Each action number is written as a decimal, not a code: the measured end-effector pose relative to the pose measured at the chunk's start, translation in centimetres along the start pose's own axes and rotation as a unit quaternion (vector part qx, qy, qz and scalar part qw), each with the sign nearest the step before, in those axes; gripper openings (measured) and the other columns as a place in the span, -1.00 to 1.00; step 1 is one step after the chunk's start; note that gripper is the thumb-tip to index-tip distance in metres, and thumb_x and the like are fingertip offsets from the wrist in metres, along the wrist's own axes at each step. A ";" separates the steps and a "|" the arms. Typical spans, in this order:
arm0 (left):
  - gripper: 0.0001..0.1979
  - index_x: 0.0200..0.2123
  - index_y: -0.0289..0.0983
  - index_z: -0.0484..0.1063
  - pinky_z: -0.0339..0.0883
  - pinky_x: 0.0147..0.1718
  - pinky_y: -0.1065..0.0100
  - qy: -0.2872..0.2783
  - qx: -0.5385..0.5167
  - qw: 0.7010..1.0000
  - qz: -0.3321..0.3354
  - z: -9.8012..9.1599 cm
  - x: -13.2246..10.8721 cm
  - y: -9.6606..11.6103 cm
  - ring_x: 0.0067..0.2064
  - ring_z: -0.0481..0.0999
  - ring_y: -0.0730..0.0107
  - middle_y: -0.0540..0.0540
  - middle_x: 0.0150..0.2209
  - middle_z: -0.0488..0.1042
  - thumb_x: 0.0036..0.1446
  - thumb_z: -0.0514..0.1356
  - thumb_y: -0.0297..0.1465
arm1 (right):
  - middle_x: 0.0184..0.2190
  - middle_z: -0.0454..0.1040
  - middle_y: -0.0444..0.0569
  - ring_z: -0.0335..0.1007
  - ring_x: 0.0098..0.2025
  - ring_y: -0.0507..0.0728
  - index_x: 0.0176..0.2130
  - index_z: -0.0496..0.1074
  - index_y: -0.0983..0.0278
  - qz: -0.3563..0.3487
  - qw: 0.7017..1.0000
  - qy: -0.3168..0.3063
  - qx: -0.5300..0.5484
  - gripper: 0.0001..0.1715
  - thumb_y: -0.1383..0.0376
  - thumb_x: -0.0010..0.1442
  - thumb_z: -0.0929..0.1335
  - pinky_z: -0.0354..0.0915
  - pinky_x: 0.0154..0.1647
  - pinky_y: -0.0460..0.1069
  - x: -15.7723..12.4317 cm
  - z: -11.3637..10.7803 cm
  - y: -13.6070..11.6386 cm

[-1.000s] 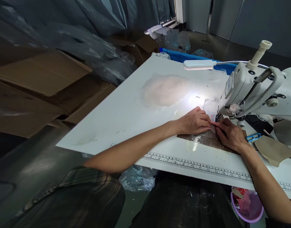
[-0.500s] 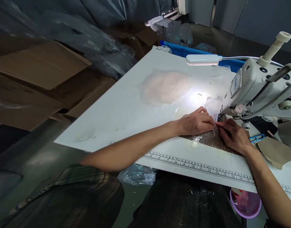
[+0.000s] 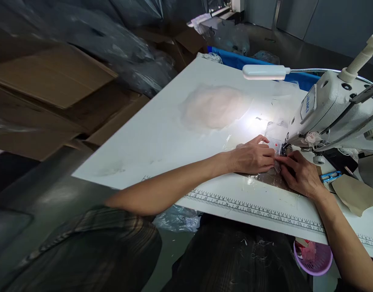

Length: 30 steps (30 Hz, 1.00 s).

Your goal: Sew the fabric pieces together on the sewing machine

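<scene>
At the sewing machine [image 3: 326, 109], both my hands are close to the presser foot [image 3: 284, 149]. My left hand [image 3: 252, 156] rests to the left of the foot, its fingers curled and pressed onto a piece of thin, see-through whitish fabric [image 3: 275, 129]. A small red mark shows on the fabric beside the foot. My right hand [image 3: 302, 172] lies just in front of the foot, thumb and index finger closed on the fabric's near edge. The fingers partly hide this edge. Under the hands, a shiny brown plate [image 3: 273, 180] covers part of the table.
A white lamp [image 3: 265, 72] lights the white table [image 3: 162, 142], where a sheer pale cloth pile [image 3: 217, 106] lies. At right are a blue thread snipper [image 3: 331, 176] and a brown paper piece [image 3: 355, 194]. A purple basket [image 3: 320, 261] stands below; cardboard boxes [image 3: 52, 77] are left.
The view has shifted slightly, so the machine appears farther right. My hands stay at the presser foot in nearly the same pose, and the red mark on the fabric shows more clearly.
</scene>
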State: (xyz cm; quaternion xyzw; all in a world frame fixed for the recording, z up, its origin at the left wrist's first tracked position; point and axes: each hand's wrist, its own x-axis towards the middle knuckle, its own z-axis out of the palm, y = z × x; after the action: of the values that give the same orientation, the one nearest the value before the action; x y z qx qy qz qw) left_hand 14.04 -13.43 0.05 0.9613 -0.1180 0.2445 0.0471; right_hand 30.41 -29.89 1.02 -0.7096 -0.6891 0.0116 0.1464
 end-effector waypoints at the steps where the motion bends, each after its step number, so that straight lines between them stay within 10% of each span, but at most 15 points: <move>1: -0.71 -0.35 -0.21 0.51 0.22 0.11 0.17 -0.002 0.007 1.000 0.006 -0.1 0.0 0.0 -0.34 0.50 0.51 0.04 -0.31 0.59 0.37 0.04 -0.42 | -0.10 0.45 0.06 0.43 -0.29 0.07 0.07 0.50 0.15 -0.002 1.000 0.008 0.007 -0.58 0.19 0.31 0.24 0.33 -0.43 -0.08 -0.1 0.0 0.0; 30: -0.75 -0.27 -0.17 0.54 0.19 0.17 0.14 -0.014 0.001 1.000 0.003 0.2 -0.3 -0.3 -0.26 0.53 0.48 0.04 -0.21 0.62 0.36 0.06 -0.42 | -0.16 0.47 0.09 0.44 -0.31 0.08 0.10 0.50 0.19 -0.020 0.998 0.006 0.051 -0.53 0.27 0.31 0.20 0.40 -0.35 -0.03 -0.1 -0.4 0.3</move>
State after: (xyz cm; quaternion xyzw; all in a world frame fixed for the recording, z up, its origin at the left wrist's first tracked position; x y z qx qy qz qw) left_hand 13.94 -13.11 -0.27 0.9642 -0.1215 0.2317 0.0435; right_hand 30.80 -30.04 1.35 -0.6872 -0.7009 0.0391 0.1867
